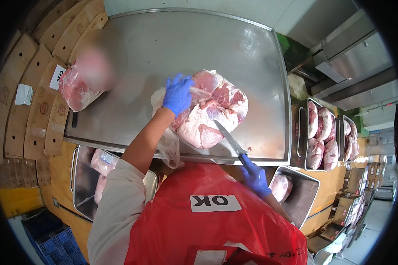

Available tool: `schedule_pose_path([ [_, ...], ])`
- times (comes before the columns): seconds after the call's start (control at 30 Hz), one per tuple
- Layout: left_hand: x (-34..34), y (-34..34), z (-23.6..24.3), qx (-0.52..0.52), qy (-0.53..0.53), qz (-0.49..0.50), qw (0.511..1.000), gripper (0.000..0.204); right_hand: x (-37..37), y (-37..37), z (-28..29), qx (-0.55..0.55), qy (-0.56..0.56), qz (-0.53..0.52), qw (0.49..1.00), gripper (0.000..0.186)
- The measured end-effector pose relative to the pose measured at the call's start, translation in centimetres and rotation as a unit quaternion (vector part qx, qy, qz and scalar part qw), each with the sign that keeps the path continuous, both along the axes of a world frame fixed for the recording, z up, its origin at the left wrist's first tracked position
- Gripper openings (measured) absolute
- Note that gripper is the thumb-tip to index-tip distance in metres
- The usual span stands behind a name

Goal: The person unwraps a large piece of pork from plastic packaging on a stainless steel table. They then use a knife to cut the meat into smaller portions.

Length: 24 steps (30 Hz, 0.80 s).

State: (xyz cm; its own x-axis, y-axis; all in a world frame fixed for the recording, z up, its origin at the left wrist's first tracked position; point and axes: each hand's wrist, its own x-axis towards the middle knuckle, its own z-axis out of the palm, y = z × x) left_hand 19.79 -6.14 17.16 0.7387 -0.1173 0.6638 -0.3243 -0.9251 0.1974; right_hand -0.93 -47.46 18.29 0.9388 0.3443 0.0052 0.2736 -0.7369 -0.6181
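Observation:
A large cut of raw meat (212, 112), pink with white fat, lies near the front edge of a steel table (208, 44). My left hand (178, 93), in a blue glove, rests on the meat's left side with its fingers spread. Gripped in my gloved right hand (255, 178) is a knife (228, 137), its blade pointing up and left with the tip at the meat's surface. Clear plastic film (168, 148) hangs over the table edge beside my left forearm. Another piece of meat (78, 93) lies at the table's left end, partly blurred.
Cardboard boxes (40, 97) line the left side. Below the table's front edge stand a metal tub (84, 194) with wrapped meat and another tub (305, 185) with meat. More meat fills a tray (307, 165) at the right. A blue crate (59, 247) sits lower left.

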Motion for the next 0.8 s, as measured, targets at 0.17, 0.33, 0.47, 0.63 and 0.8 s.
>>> schedule_pose_path([
  [0.17,-0.9,-2.8,2.2,0.007,0.346,-0.036,0.938,0.033,-3.6,-2.2,-1.4,0.064,0.027,-0.061,0.996,0.055],
  [0.33,-5.2,-8.7,5.4,0.053,0.361,0.000,0.931,0.067,-2.5,-0.4,0.4,0.119,-0.008,-0.117,0.986,0.056],
  [0.47,-10.0,-10.9,1.2,0.000,0.201,0.032,0.979,0.080,1.3,1.5,3.4,0.158,0.009,-0.170,0.973,0.056],
  [0.63,-10.7,-10.3,0.8,-0.038,0.190,-0.019,0.981,0.084,6.5,1.6,6.4,0.019,0.036,-0.153,0.987,0.056],
  [0.8,-8.9,-7.7,1.2,-0.071,0.200,-0.104,0.972,0.077,9.0,0.2,6.3,-0.104,0.019,-0.135,0.985,0.054],
])
